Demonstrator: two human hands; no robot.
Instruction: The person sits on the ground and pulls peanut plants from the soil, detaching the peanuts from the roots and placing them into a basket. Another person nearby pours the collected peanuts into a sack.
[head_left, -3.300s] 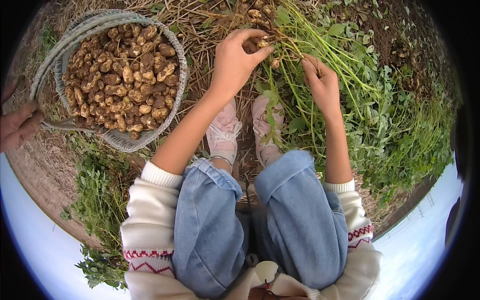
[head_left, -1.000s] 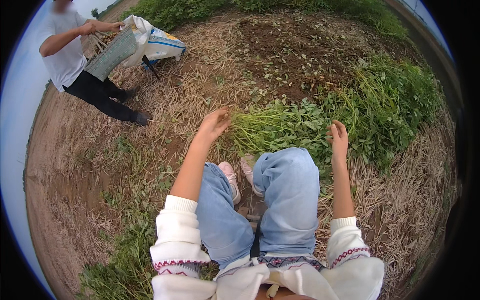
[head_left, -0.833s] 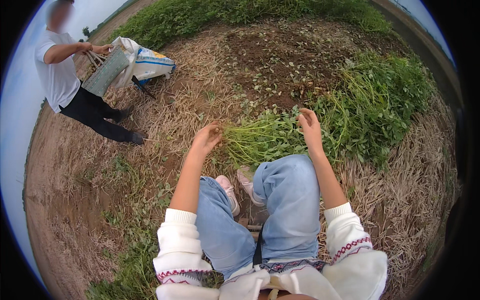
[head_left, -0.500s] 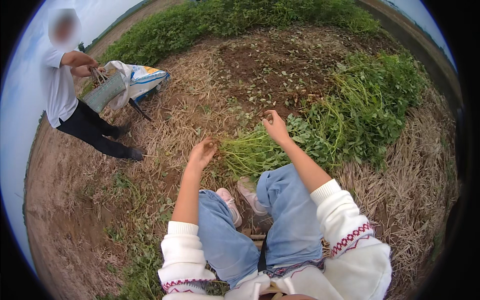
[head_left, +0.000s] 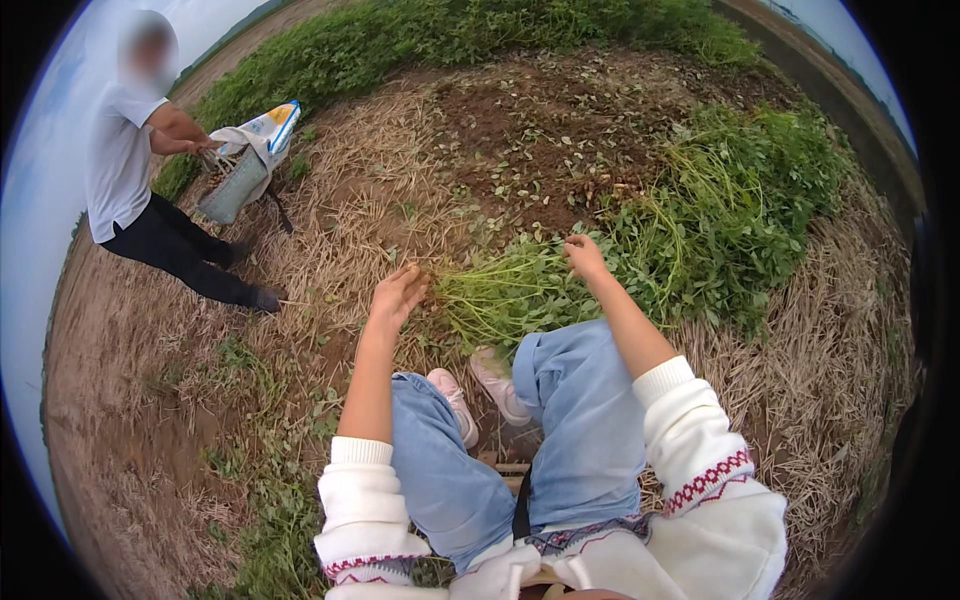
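Long green stems of uprooted leafy plants [head_left: 505, 295] lie across the ground in front of my feet, their brown root ends pointing left. At those root ends is my left hand [head_left: 398, 294], its fingers bent inward with a small pale spot at the tips; what it pinches is too small to name. My right hand [head_left: 587, 257] hovers over the leafy part, fingers curled and drawn together; anything inside them is hidden. A larger heap of the same plants [head_left: 730, 210] spreads beyond my right hand.
Far left, another person in a white shirt [head_left: 125, 170] holds a woven sack [head_left: 262, 135]. Dry straw [head_left: 800, 370] covers much of the ground. Bare dark soil [head_left: 520, 130] with loose leaves lies ahead, before a row of standing plants [head_left: 430, 40]. My pink shoes [head_left: 497, 385] are below the stems.
My right hand has moved right and slightly nearer, over the leaves. My left hand has shifted slightly up and left. The other person's sack has swung closer to their body.
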